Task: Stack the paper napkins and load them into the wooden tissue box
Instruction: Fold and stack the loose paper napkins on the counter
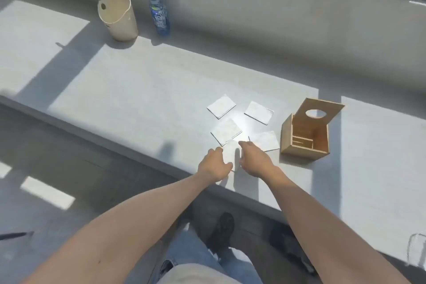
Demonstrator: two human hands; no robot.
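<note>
Several white folded paper napkins lie on a pale ledge: one at the back left (221,106), one at the back right (259,112), one in the middle (226,131), one beside the box (267,140). Nearest me lies another napkin (231,154), between my two hands. My left hand (214,165) touches its left edge with curled fingers. My right hand (254,159) rests at its right edge, fingers bent down. Whether either hand grips the napkin is hidden. The wooden tissue box (305,132) stands to the right, its lid with an oval hole tipped up and open.
A beige cylindrical container (118,17) and a blue-capped water bottle (159,10) stand at the back left of the ledge (138,90). The ledge's front edge runs just below my hands. My legs and shoes are on the dark floor below.
</note>
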